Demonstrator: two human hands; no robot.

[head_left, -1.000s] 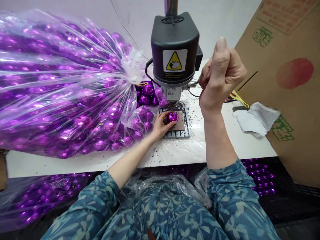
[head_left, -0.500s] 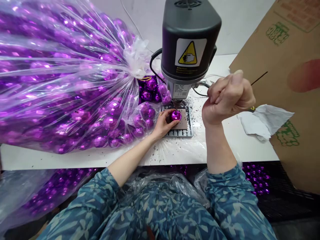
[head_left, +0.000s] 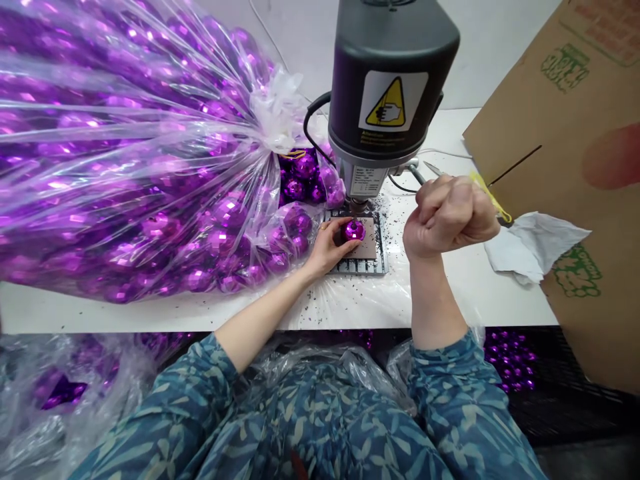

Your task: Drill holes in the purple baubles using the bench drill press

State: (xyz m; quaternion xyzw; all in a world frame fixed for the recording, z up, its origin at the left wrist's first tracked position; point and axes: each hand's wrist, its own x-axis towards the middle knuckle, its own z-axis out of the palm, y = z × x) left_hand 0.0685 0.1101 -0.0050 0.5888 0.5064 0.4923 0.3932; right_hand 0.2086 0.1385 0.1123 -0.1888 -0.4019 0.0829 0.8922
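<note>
A shiny purple ball ornament (head_left: 355, 231) sits on a small wooden board (head_left: 369, 245) over the slotted metal base (head_left: 381, 263) of a drill press (head_left: 387, 107). My left hand (head_left: 327, 250) pinches the ball from its left side, thumb in front and fingers behind. The drill chuck (head_left: 358, 205) is right above the ball, and its tip appears to meet the ball's top. My right hand (head_left: 447, 217) is closed in a fist around the feed lever (head_left: 416, 173) on the machine's right side; most of the lever is hidden by the fingers.
A large clear bag (head_left: 150, 187) of purple balls fills the table's left. Dark shavings litter the white table (head_left: 400, 293). At right are crumpled white paper (head_left: 537, 247), yellow-handled scissors (head_left: 503, 213) and a cardboard box (head_left: 565, 167). A black crate (head_left: 555, 400) with purple balls stands below.
My right hand has come down with the lever, and the drill head has dropped toward the ball. My left hand keeps the ball in place. The view has shifted slightly.
</note>
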